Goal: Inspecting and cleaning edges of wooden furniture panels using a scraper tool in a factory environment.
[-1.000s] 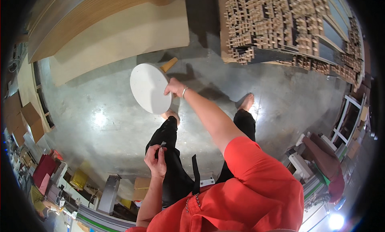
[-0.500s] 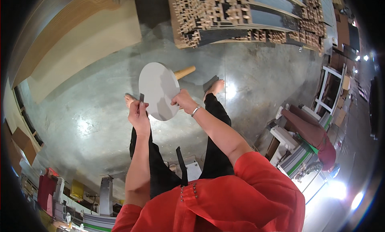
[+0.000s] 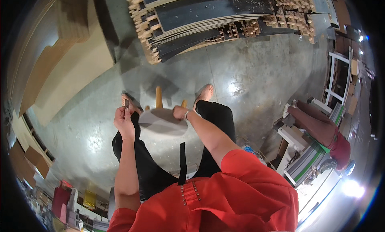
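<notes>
Between my legs is a small round stool with a pale grey seat (image 3: 160,123) and light wooden legs (image 3: 159,98). The seat is tilted, and its legs point away from me. My right hand (image 3: 180,112), with a bracelet at the wrist, is closed on the seat's far right edge. Off the seat's left side, my left hand (image 3: 124,120) pinches a small flat dark strip (image 3: 126,103) upright between thumb and fingers. What the strip is made of does not show. That hand does not touch the stool.
Stacked dark panels with wooden pegs (image 3: 216,13) stand at the far side. Large tan boards (image 3: 76,71) lie at the left. On the right, another person (image 3: 321,131) is beside a machine with a green-striped rail (image 3: 317,159). Concrete floor (image 3: 256,87) surrounds my bare feet.
The stool has come nearer to me and its seat has tipped, so more legs show. My right hand has moved with it. My left hand has shifted left, away from the seat, still pinching the strip.
</notes>
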`<state>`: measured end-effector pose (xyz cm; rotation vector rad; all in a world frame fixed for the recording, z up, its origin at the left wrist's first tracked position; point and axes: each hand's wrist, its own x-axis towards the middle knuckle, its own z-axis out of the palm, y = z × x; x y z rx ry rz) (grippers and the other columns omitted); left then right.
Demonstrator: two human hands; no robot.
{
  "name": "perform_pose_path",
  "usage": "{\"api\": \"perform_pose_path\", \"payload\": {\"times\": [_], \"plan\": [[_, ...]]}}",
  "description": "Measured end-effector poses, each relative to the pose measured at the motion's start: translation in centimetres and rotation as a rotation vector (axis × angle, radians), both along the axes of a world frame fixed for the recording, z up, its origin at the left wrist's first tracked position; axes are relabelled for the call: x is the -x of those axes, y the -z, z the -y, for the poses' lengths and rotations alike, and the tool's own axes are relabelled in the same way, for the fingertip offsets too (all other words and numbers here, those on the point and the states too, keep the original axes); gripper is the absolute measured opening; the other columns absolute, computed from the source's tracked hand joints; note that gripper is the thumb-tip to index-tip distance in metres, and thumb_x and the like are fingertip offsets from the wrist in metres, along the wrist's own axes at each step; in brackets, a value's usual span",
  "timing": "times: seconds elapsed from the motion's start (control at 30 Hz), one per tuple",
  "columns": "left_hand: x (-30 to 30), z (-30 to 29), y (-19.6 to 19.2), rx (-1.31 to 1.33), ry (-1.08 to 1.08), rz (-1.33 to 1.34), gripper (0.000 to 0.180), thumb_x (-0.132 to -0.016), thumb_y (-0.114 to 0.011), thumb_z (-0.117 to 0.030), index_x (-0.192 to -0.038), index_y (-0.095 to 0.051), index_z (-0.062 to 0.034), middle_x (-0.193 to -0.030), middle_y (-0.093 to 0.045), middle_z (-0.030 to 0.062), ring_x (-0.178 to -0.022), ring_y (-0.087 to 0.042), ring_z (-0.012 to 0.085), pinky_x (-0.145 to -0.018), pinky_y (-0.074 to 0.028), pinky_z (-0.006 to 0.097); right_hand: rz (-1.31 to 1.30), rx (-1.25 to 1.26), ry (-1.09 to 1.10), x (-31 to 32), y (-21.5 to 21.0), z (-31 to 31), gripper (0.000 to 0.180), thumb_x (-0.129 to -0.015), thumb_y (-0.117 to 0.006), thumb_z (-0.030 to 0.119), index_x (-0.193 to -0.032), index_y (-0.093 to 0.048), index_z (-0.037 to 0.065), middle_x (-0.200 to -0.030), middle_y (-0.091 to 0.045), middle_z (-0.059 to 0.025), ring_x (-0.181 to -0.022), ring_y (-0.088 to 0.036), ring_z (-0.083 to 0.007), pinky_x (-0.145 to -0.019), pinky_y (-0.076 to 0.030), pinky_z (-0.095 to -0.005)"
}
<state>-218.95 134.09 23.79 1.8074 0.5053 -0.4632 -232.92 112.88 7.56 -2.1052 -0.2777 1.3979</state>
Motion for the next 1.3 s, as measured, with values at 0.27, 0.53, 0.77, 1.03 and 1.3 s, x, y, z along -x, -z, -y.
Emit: {"api": "perform_pose_path", "payload": {"times": [0.27,0.53,0.77,1.03,1.3], "plan": [[-7.7,1.2,6.4,0.117,0.093,0.162,0.008,-0.091,-0.056,-0.005,-0.093,-0.057,0.0026,-0.078,-0.062,0.0051,-0.073,-0.06,0.0118,-0.071,-0.048,0.024,-0.234,0.056,-0.189,5.8,11.8,-2.5,0.02,-0.057,-0.07,0.007,-0.076,-0.073,0.004,-0.076,-0.069,-0.0157,-0.073,-0.067,-0.0291,-0.067,-0.053,-0.0377],[-15.1,5.5,8.9,0.246,0.22,0.389,0.011,-0.093,-0.054,-0.009,-0.101,-0.058,-0.0024,-0.081,-0.064,0.0046,-0.074,-0.06,0.0115,-0.068,-0.048,0.026,-0.401,0.022,-0.246,1.6,14.5,0.4,0.032,-0.076,-0.062,0.02,-0.105,-0.068,0.01,-0.093,-0.069,-0.009,-0.083,-0.065,-0.0248,-0.066,-0.051,-0.0414],[-18.5,7.7,8.9,0.459,-0.081,0.347,0.006,-0.093,-0.053,-0.011,-0.094,-0.059,-0.0082,-0.077,-0.061,0.0025,-0.065,-0.055,0.0089,-0.059,-0.044,0.024,-0.437,-0.416,0.517,-16.6,-1.7,8.5,0.033,-0.088,-0.055,0.029,-0.11,-0.059,0.005,-0.084,-0.068,-0.0053,-0.082,-0.065,-0.0135,-0.064,-0.05,-0.0286],[-16.5,7.4,9.2,0.441,-0.051,0.369,0.006,-0.092,-0.053,-0.009,-0.092,-0.058,-0.0053,-0.075,-0.061,0.0039,-0.064,-0.054,0.0109,-0.058,-0.043,0.024,0.696,-0.758,0.483,-16.6,-27.8,13.2,0.017,-0.086,-0.063,0.015,-0.093,-0.065,-0.001,-0.08,-0.066,-0.0039,-0.074,-0.063,-0.011,-0.066,-0.051,-0.0248],[-15.5,6.4,7.7,0.535,-0.06,0.463,0.006,-0.092,-0.054,-0.007,-0.089,-0.058,-0.0046,-0.072,-0.061,0.0043,-0.057,-0.052,0.0095,-0.051,-0.041,0.022,1.915,0.344,0.442,-29.3,-34.8,23.6,0.047,-0.074,-0.052,0.001,-0.12,-0.058,0.006,-0.122,-0.055,-0.018,-0.108,-0.055,-0.033,-0.096,-0.043,-0.0355]]}}
